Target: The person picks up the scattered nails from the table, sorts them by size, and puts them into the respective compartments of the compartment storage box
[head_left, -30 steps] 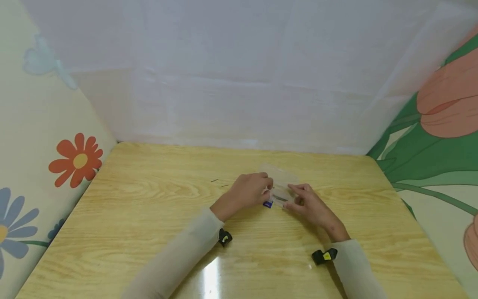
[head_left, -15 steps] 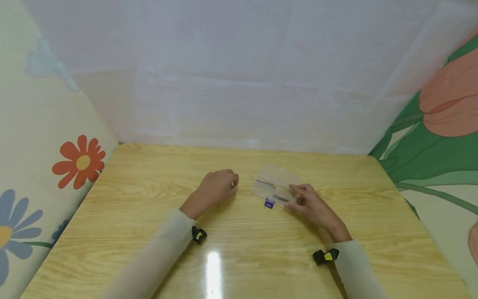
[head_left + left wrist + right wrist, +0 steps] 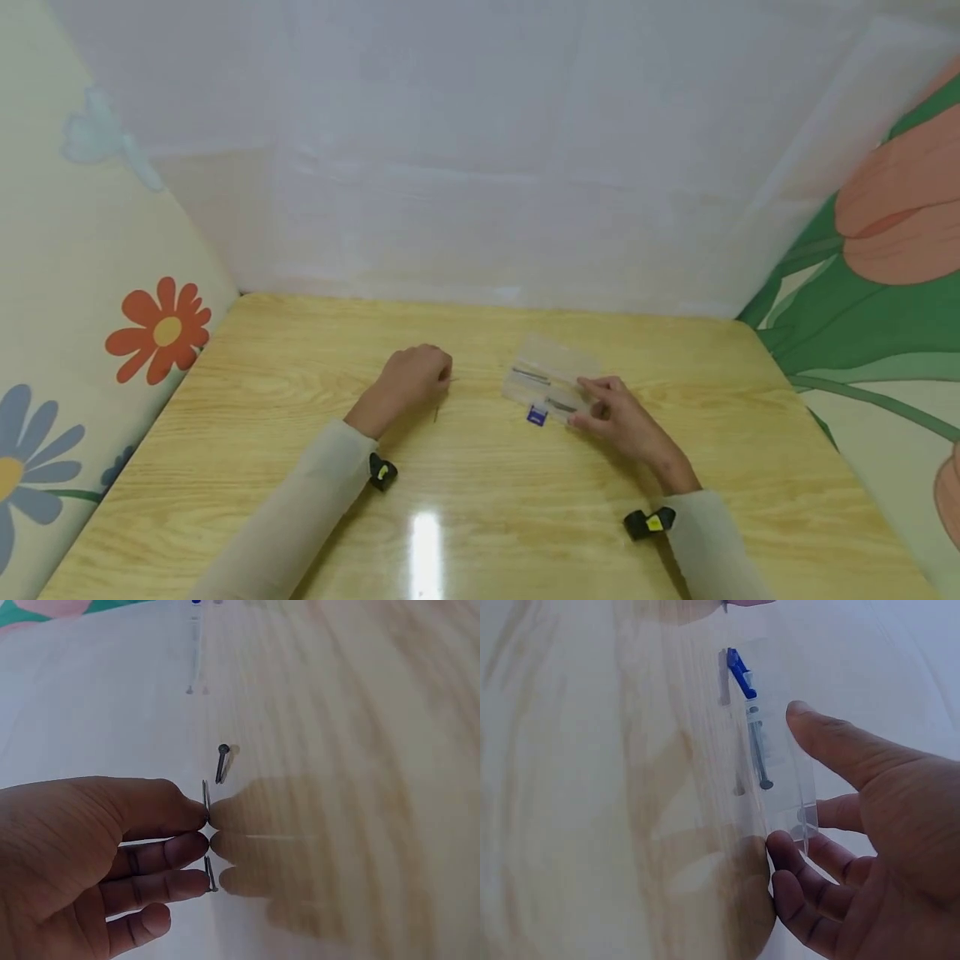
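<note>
My left hand (image 3: 411,377) is lowered to the wood table, its thumb and fingertips right at thin dark nails. One nail (image 3: 206,796) sticks out past the thumb tip, and another nail (image 3: 211,875) shows beside the lower fingers. I cannot tell if the fingertips pinch one. A third nail (image 3: 222,763) lies apart, just past the thumb. My right hand (image 3: 626,425) holds the right end of a clear plastic box (image 3: 562,365) between thumb and fingers. Inside the box lie more nails (image 3: 531,377). A blue latch (image 3: 537,415) hangs at its front edge.
The wood-grain table (image 3: 495,517) ends at a white sheet (image 3: 487,208) behind. Flower-patterned panels stand at the left (image 3: 67,350) and right (image 3: 877,317). Each wrist carries a small black camera strap.
My left hand has left the box and moved left, down to the loose nails on the table. The nails in the box are now uncovered. My right hand keeps its hold on the box.
</note>
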`<state>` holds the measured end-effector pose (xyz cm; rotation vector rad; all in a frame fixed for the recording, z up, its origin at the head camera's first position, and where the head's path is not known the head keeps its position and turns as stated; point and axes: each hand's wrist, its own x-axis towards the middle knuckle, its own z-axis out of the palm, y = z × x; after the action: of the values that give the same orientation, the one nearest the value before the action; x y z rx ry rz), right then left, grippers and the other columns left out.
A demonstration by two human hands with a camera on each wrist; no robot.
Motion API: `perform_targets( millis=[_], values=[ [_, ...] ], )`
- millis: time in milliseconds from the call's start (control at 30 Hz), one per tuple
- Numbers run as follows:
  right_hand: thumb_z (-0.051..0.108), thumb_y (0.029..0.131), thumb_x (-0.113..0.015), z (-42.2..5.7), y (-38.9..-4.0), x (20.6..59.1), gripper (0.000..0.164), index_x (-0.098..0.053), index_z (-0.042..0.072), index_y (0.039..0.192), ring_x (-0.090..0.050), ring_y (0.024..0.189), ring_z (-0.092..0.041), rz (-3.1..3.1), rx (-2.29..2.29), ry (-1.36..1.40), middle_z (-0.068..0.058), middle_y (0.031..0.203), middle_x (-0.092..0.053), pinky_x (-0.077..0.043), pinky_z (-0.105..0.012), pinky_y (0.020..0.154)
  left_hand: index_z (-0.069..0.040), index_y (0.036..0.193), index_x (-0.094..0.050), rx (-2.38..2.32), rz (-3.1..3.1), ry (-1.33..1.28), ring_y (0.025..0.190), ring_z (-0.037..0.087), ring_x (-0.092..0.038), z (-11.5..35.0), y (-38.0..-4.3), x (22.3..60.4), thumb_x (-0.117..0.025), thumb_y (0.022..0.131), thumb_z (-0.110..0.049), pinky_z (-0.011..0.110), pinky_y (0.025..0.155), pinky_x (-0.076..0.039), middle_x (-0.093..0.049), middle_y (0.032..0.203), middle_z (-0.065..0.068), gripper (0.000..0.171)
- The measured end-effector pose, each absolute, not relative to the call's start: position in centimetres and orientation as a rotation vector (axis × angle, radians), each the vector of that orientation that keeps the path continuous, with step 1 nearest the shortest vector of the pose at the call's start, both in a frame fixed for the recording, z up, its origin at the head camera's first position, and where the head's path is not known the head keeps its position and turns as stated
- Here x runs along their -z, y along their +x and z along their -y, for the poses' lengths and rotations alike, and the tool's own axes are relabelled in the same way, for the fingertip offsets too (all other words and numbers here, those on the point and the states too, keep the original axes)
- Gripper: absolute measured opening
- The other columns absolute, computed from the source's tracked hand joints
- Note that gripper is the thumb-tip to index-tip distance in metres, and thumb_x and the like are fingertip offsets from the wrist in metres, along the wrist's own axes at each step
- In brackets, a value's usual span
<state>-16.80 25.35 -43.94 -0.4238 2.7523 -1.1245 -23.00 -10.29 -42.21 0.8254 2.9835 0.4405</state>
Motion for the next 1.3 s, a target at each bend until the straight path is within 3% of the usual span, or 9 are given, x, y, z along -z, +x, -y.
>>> perform_targets(
  millis=[333,567,900,1300],
  values=[
    [0.027,0.096,-0.075,-25.2,-16.8,44.1,0.072,-0.042,0.002,0.154,-0.054,0.104,-0.025,-2.759,1.107,-0.404,-0.015,0.134,-0.046,-0.050,-0.039,0.085,-0.016,0.061,-0.041,-0.280,-3.009,0.874,0.057,0.014,-0.034,10.0,-23.0,42.5,-0.058,0.088,0.000,0.031,0.051,-0.033,-0.040,0.063,-0.001,0.036],
    [0.025,0.095,-0.077,-25.4,-17.0,44.1,0.071,-0.044,0.003,0.154,-0.054,0.103,-0.025,-2.755,1.110,-0.406,-0.013,0.133,-0.047,-0.050,-0.040,0.085,-0.019,0.059,-0.037,-0.392,-2.972,0.940,0.056,0.011,-0.021,9.3,-23.4,42.6,-0.055,0.081,0.003,0.029,0.051,-0.022,-0.027,0.059,-0.005,0.036],
    [0.027,0.095,-0.076,-25.2,-17.0,44.3,0.073,-0.042,0.003,0.155,-0.054,0.103,-0.024,-2.748,1.105,-0.416,-0.014,0.134,-0.047,-0.050,-0.040,0.085,-0.018,0.069,-0.053,-0.482,-2.918,1.145,0.060,0.010,-0.040,6.5,-23.9,41.9,-0.062,0.084,-0.002,0.027,0.052,-0.032,-0.048,0.066,-0.005,0.024],
    [0.024,0.096,-0.075,-25.1,-16.9,44.0,0.071,-0.041,0.004,0.156,-0.054,0.105,-0.027,-2.738,1.109,-0.373,-0.014,0.135,-0.045,-0.051,-0.040,0.087,-0.019,0.072,-0.052,-0.389,-2.873,1.288,0.060,0.009,-0.040,2.8,-24.6,41.8,-0.061,0.086,-0.002,0.026,0.053,-0.033,-0.049,0.069,-0.005,0.024]
  ],
)
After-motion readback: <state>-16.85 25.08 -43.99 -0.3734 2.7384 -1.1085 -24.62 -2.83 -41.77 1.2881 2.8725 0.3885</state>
